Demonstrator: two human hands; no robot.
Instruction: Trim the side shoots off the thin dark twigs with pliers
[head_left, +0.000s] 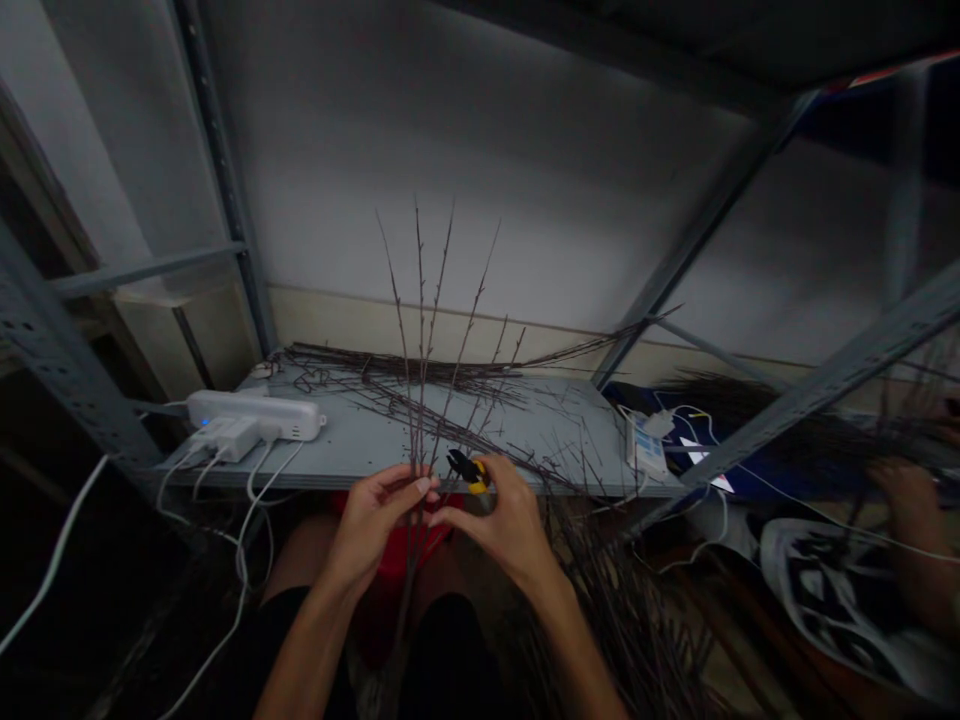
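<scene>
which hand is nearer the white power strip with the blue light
Left. The left hand, holding twigs, is right of the power strip; the right hand, with cutters, is farther right.

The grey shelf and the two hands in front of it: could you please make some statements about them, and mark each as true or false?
1. The left hand holds long, thin brown twigs. True.
2. The small black-and-yellow pliers are in the left hand. False: the right hand holds them.
3. A white plastic power strip rests on the grey shelf. True.
4. The shelf has no twigs on it. False: loose dark twigs lie there.
</scene>
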